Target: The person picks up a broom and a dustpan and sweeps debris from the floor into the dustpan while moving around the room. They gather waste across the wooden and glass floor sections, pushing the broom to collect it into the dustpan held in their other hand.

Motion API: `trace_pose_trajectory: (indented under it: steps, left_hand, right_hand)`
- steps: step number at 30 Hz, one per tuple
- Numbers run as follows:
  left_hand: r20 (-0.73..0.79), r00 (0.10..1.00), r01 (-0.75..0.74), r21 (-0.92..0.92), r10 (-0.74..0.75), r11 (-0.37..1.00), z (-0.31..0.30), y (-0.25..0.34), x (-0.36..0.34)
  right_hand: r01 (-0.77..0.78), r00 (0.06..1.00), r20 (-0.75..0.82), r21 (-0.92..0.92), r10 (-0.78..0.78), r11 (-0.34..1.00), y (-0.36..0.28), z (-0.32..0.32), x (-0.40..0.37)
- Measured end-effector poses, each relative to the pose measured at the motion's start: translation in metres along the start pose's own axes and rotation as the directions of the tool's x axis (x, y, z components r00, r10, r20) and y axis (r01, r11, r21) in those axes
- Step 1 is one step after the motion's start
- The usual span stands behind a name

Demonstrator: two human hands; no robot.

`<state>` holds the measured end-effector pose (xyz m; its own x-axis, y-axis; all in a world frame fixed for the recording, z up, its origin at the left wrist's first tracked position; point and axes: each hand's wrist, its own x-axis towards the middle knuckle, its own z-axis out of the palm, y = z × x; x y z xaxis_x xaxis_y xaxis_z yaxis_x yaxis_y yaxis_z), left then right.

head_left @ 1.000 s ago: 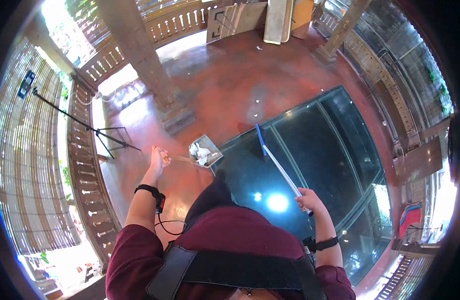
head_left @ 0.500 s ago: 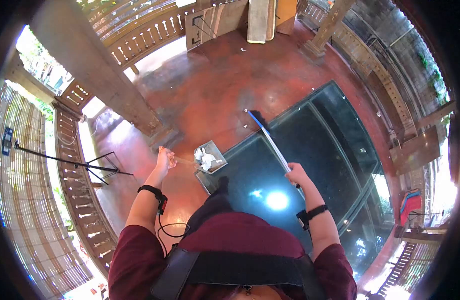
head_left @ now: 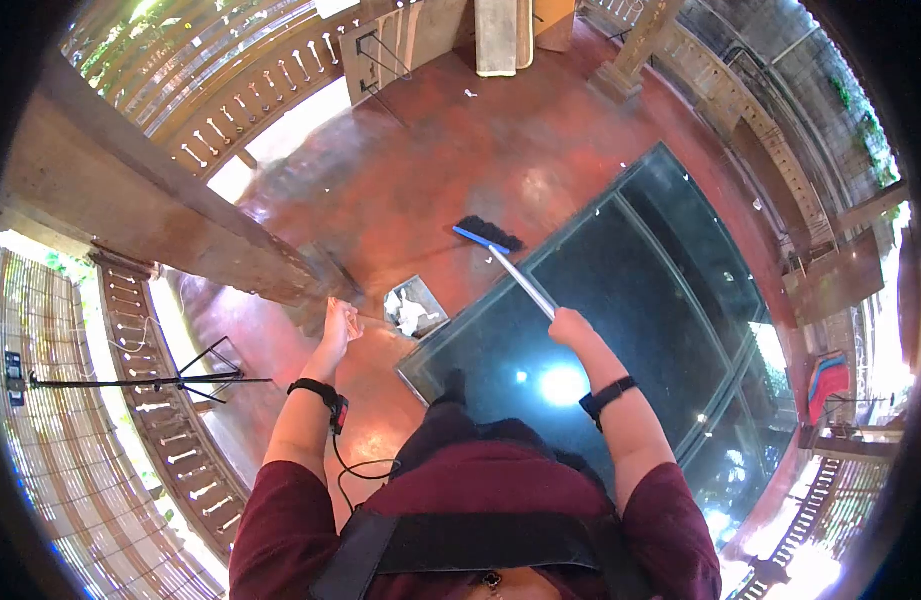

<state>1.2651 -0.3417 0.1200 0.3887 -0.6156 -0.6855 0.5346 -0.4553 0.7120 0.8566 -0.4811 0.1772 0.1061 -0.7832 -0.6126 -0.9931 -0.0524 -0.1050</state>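
Observation:
My right hand is closed round the silver pole of a broom. Its blue head with black bristles is over the red floor, just past the edge of a dark glass panel. On the left, my left hand is closed on the handle of a dustpan; the handle is mostly blurred and hard to see. Crumpled white paper lies inside the pan, which is beside the glass panel's near left corner.
The dark glass panel stretches across the middle and right. A thick wooden post rises on the left, near a black tripod. Small white scraps, such as one scrap, dot the red floor. Boards lean at the back.
The broom head has swung left and turned, with its bristles now facing away from me. My right hand has moved slightly left and up. The view has shifted a little.

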Motion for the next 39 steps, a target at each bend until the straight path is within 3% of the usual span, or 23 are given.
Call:
trace_pose_trajectory:
  steps: [4, 7, 10, 13, 18, 21, 23, 26, 32, 35, 39]
  left_hand:
    - [0.008, 1.0, 0.013, 0.078, -0.014, 0.997, 0.014, 0.011, 0.004]
    - [0.01, 1.0, 0.028, 0.069, -0.029, 0.997, 0.021, 0.008, 0.022]
    - [-0.063, 0.998, -0.02, 0.071, 0.025, 0.997, 0.04, 0.015, 0.016]
    - [0.03, 0.999, 0.039, 0.152, -0.044, 0.988, 0.028, 0.006, 0.047]
    - [-0.087, 0.994, 0.081, 0.208, -0.064, 0.975, 0.038, 0.015, 0.045]
    - [-0.1, 0.991, 0.107, 0.218, -0.086, 0.97, 0.044, 0.015, 0.044]
    - [-0.098, 0.99, 0.116, 0.2, -0.098, 0.973, 0.046, 0.01, 0.047]
    - [-0.09, 0.991, 0.114, 0.166, -0.1, 0.98, 0.043, 0.001, 0.051]
    - [-0.122, 0.992, 0.0, 0.279, 0.035, 0.96, 0.043, -0.007, 0.041]
    - [-0.087, 0.995, -0.026, 0.245, 0.048, 0.969, 0.036, -0.012, 0.052]
    - [-0.116, 0.992, -0.028, 0.22, 0.055, 0.975, 0.038, -0.012, 0.049]
  right_hand:
    - [0.078, 0.978, 0.182, 0.144, -0.104, 0.987, 0.023, -0.019, -0.042]
    - [-0.107, 0.958, 0.285, 0.481, -0.04, 0.87, 0.059, -0.045, -0.065]
    - [-0.205, 0.955, 0.294, 0.584, 0.031, 0.785, 0.089, -0.073, -0.085]
    - [-0.219, 0.952, 0.305, 0.697, -0.006, 0.682, 0.116, -0.1, -0.101]
    - [-0.142, 0.966, 0.257, 0.618, -0.028, 0.773, 0.13, -0.125, -0.099]
    - [0.005, 0.986, 0.148, 0.43, -0.076, 0.903, 0.109, -0.112, -0.076]
    - [0.189, 0.982, 0.002, 0.135, -0.191, 0.973, 0.101, -0.08, -0.049]
    - [0.096, 0.977, 0.181, 0.084, -0.11, 0.992, 0.086, -0.065, -0.033]
    - [-0.06, 0.857, 0.499, 0.343, -0.128, 0.937, 0.078, -0.086, -0.055]
    - [-0.127, 0.835, 0.52, 0.499, -0.179, 0.857, 0.084, -0.085, -0.057]
    - [-0.091, 0.838, 0.499, 0.53, -0.223, 0.843, 0.094, -0.106, -0.071]
